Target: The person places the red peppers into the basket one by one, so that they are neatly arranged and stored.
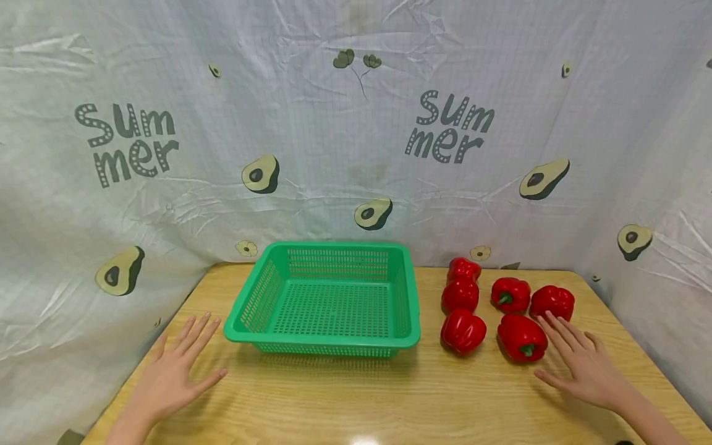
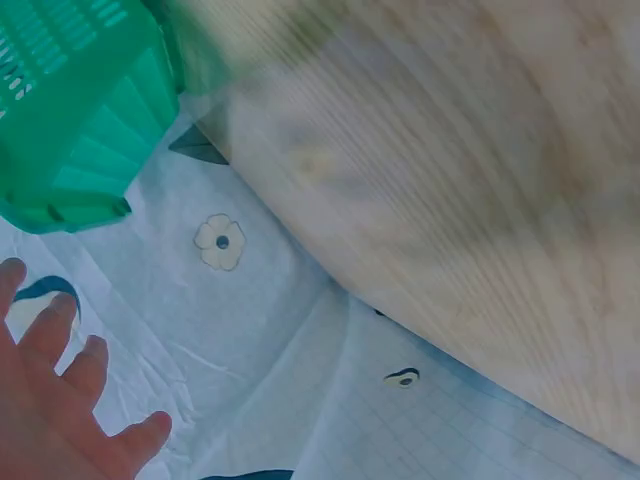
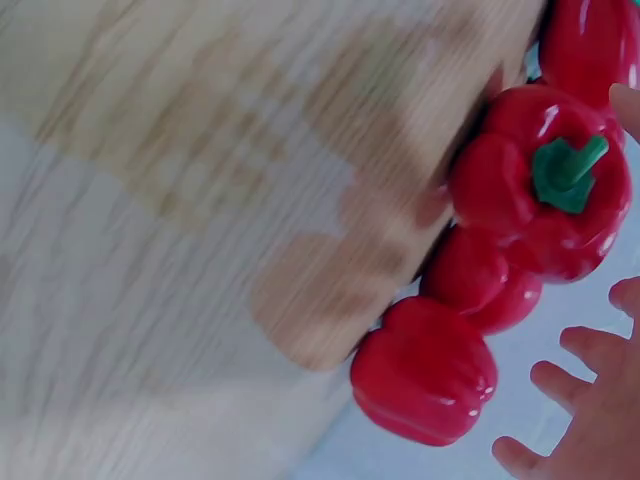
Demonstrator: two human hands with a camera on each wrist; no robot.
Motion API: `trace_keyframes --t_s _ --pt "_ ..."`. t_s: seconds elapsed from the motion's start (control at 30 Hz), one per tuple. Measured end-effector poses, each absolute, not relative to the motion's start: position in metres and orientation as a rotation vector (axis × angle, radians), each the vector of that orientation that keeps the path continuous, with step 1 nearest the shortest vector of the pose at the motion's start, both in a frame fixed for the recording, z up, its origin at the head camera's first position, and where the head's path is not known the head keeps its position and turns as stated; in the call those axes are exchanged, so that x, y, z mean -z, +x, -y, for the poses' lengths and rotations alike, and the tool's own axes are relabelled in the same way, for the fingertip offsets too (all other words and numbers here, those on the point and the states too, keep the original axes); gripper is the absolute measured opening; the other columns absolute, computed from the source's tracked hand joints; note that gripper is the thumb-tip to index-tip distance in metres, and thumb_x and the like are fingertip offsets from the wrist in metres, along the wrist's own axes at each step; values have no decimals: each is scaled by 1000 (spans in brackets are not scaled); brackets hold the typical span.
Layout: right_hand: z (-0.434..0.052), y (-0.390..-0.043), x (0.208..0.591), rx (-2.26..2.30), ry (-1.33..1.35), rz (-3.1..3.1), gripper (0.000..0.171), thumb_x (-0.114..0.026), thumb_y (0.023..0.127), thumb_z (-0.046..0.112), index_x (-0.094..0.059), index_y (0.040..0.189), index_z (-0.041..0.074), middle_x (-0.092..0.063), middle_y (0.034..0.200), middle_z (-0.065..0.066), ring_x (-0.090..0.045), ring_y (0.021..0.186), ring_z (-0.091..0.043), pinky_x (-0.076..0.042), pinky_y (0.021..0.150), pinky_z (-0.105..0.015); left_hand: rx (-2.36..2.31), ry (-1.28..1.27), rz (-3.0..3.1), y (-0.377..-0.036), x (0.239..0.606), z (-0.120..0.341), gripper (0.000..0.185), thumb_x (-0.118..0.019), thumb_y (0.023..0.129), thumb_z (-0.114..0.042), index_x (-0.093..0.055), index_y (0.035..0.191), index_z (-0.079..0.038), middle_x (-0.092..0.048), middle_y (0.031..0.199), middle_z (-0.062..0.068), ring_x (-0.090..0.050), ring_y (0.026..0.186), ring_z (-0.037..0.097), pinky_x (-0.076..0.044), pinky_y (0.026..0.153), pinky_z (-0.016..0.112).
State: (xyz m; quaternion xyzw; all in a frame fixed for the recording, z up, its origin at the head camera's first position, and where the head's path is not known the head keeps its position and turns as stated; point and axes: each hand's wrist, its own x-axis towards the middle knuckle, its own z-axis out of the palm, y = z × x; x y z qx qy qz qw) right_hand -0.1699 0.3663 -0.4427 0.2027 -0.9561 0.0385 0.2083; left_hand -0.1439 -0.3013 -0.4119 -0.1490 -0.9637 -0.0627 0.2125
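Both hands lie flat on the table (image 1: 345, 395), flanking a green basket (image 1: 325, 300) and red peppers (image 1: 503, 309).

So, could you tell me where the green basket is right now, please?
In the head view the green basket sits on the wooden table left of centre, between the left hand and the six red peppers; nothing lies in it.

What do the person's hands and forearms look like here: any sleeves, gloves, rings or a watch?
Both hands are bare: no gloves and no rings show on the left hand or the right hand. The forearms are also bare as far as the head view reaches, with no sleeve, watch or bracelet in sight. The wrist views show only fingers, again uncovered.
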Motion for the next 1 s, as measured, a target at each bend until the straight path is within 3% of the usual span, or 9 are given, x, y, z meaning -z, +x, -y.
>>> trace_keyframes --t_s 0.33,0.43,0.57,0.77,1.0 --pt "-346 -174 437 -105 630 2645 98 -75 62 47 -27 141 14 -31 142 -8 -30 119 -28 -24 85 -57 182 -482 2627 -150 411 288 87 -67 70 -48 -26 142 -22 -15 150 -6 8 134 -6 1 111 43" --pt "-337 -176 435 -124 663 2635 97 -76 60 45 -31 139 12 -35 139 -10 -32 117 -30 -24 85 -58 194 -467 2644 -152 412 287 85 -67 70 -49 -27 141 -23 -18 150 -2 -6 140 13 -3 111 45" --pt "-325 -180 431 -138 703 2608 93 -77 60 41 -36 137 11 -40 132 -13 -33 115 -31 -25 86 -56 232 -443 2702 -155 413 285 84 -63 74 -51 -24 143 -23 -18 150 2 -29 130 32 -4 110 47" --pt "-309 -184 432 -119 745 2556 83 -77 62 39 -44 130 6 -47 124 -14 -39 110 -30 -25 88 -52 251 -456 2753 -161 414 281 82 -60 77 -50 -21 143 -21 -17 150 7 -24 133 31 -4 111 46" --pt "-291 -196 430 -120 751 2504 70 -76 63 33 -51 121 3 -52 118 -14 -42 108 -32 -26 88 -52 207 -426 2743 -172 411 278 88 -61 74 -55 -24 143 -15 -20 147 17 -29 126 42 -23 97 57"
